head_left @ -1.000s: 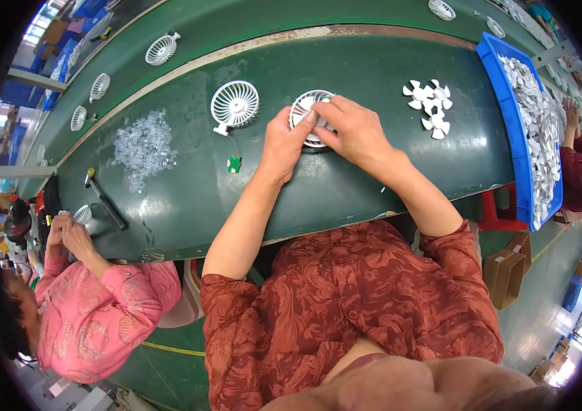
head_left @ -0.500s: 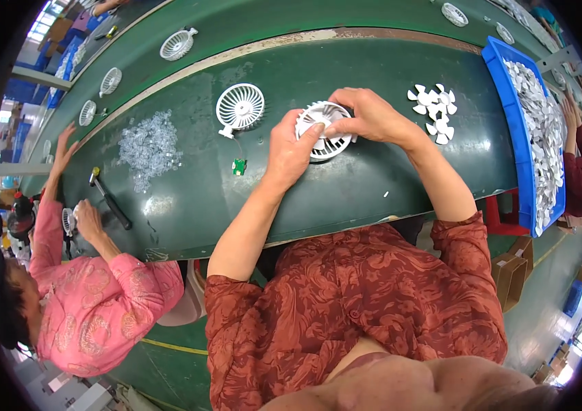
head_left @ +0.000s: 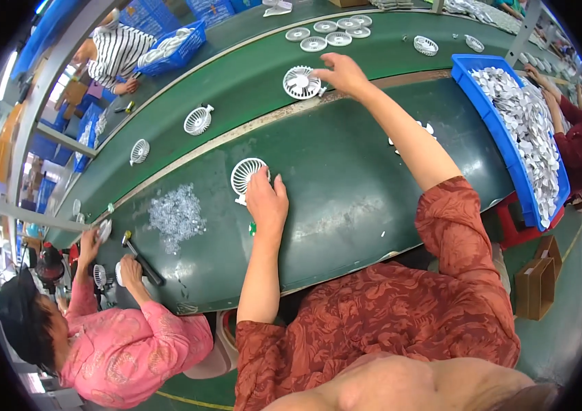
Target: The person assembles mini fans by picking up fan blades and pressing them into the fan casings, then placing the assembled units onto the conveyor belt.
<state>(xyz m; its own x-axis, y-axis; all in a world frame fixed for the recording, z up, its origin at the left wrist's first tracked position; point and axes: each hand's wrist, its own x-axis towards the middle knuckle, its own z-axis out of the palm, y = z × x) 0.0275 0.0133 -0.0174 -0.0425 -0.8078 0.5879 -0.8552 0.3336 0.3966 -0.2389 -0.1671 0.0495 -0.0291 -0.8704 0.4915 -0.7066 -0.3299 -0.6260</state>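
My right hand (head_left: 346,75) reaches over the belt beyond the table, thumb and fingers apart, beside a round white fan housing (head_left: 301,83) with white blades inside. The fingertips are at that housing's right edge; whether they touch it I cannot tell. On the table, my left hand (head_left: 268,200) lies against the right side of another white slatted fan housing (head_left: 244,175), its thumb held away. A small green circuit board (head_left: 252,229) shows beside my left wrist. White fan blades (head_left: 426,128) are partly hidden behind my right forearm.
A heap of clear plastic pieces (head_left: 176,214) and a hammer (head_left: 144,260) lie to the left, near a co-worker in pink (head_left: 133,342). At right stands a blue tray (head_left: 510,161) of white parts. More housings (head_left: 198,120) and round white grilles (head_left: 313,44) sit on the belt.
Both hands held a fan housing with blades over the table before. Now my right hand is out at the belt beside such a housing, and my left has moved to the other housing.
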